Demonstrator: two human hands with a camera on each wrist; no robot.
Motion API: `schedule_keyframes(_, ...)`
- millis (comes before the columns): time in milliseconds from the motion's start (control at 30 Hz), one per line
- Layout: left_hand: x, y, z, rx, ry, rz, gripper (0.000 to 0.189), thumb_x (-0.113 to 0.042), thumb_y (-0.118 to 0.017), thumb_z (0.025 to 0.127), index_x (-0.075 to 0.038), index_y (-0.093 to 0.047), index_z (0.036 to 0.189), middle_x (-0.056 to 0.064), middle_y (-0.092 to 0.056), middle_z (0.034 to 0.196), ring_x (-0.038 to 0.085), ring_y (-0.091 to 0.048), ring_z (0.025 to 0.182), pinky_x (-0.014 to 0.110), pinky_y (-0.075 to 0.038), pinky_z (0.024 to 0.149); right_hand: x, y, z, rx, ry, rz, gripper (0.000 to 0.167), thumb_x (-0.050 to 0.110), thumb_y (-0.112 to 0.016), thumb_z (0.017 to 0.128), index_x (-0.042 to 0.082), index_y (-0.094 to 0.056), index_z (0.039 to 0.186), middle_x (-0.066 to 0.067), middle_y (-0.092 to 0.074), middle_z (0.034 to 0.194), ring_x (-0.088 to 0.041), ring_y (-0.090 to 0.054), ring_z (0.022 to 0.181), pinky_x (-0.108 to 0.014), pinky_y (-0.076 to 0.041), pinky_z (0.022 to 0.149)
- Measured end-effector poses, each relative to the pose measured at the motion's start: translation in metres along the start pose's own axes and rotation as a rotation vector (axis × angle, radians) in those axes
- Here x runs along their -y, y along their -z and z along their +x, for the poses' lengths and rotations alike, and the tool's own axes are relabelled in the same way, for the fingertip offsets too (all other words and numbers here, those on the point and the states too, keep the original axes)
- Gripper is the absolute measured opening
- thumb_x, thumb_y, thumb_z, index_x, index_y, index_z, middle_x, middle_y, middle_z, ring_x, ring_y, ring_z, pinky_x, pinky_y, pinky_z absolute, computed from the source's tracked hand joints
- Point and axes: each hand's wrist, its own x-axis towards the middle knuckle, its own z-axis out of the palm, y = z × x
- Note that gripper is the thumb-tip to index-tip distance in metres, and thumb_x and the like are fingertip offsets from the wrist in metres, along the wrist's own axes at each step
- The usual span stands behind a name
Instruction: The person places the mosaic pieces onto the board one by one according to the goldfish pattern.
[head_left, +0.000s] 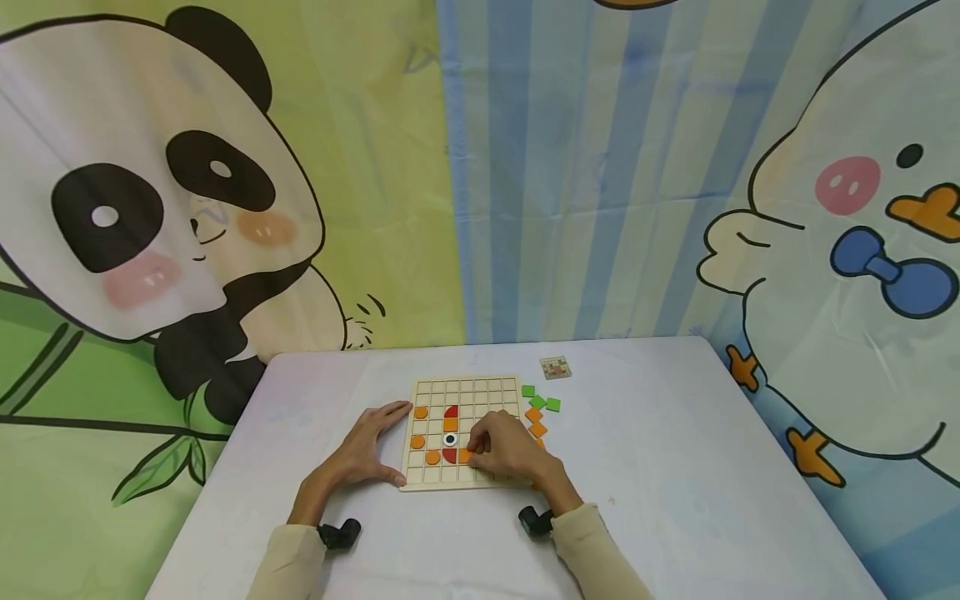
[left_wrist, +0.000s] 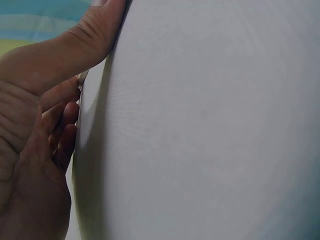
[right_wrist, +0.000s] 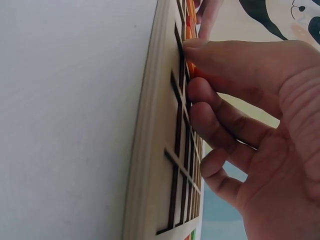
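A wooden grid board (head_left: 427, 475) lies on the white table. My left hand (head_left: 362, 447) is spread along its left edge, thumb near the lower corner and fingertips higher up; the left wrist view shows this hand (left_wrist: 45, 130) side-on. My right hand (head_left: 506, 447) is over the board, thumb and index finger pinching an orange square tile (head_left: 464, 456) in the row with a red piece (head_left: 449, 456). In the right wrist view the thumb (right_wrist: 195, 44) is at the orange tile (right_wrist: 190, 69). Above are a white disc with a black dot (head_left: 450, 439), another orange square (head_left: 450, 425) and a red quarter-round piece (head_left: 451, 412).
Orange round pieces (head_left: 422, 412) sit in cells at the board's left. Beyond its right edge lie green square tiles (head_left: 552, 405) and loose orange squares (head_left: 537, 429), some partly behind my right hand. A small picture card (head_left: 556, 367) lies toward the table's back, before a printed curtain (head_left: 525, 208).
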Motion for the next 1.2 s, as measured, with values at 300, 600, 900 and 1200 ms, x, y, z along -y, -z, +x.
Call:
schedule_keyframes(300,-0.003,0.0,-0.001,0.009,0.005,-0.017,0.137,-0.048,-0.11,0.054,-0.013,-0.044,0.168,0.012,-0.043,0.174,0.038,-0.045,0.144,0.071,-0.041,0.121,-0.003,0.006,-0.004,0.006,-0.023,0.093,0.017,0.011,-0.092,0.088,0.007,-0.086,0.104,0.001,-0.079,0.092,-0.008,-0.066,0.078,-0.022,-0.058,0.072)
schedule_keyframes(600,0.0,0.001,0.001,0.002,-0.009,0.004,0.137,-0.049,-0.109,0.053,-0.013,-0.043,0.168,0.012,-0.043,0.174,0.038,-0.046,0.145,0.071,-0.041,0.121,-0.032,0.046,-0.022,-0.157,-0.014,0.07,0.021,-0.003,-0.081,0.092,0.004,-0.085,0.112,-0.01,-0.08,0.102,-0.017,-0.067,0.086,-0.03,-0.059,0.078)
schedule_keyframes(900,0.003,0.001,0.001,0.005,-0.01,-0.008,0.139,-0.05,-0.11,0.051,-0.013,-0.044,0.168,0.011,-0.044,0.174,0.038,-0.046,0.144,0.07,-0.041,0.121,-0.063,0.071,-0.041,-0.137,-0.096,-0.094,0.041,-0.02,-0.073,0.085,0.009,-0.087,0.111,-0.003,-0.081,0.102,-0.017,-0.067,0.092,-0.039,-0.057,0.087)
schedule_keyframes(1200,0.003,0.0,0.001,0.006,-0.014,-0.004,0.139,-0.051,-0.109,0.052,-0.013,-0.044,0.168,0.012,-0.044,0.174,0.037,-0.046,0.143,0.07,-0.041,0.12,-0.071,0.075,-0.047,-0.086,-0.201,-0.087,0.032,-0.013,-0.077,0.087,0.011,-0.087,0.106,0.002,-0.082,0.103,-0.015,-0.068,0.096,-0.047,-0.06,0.096)
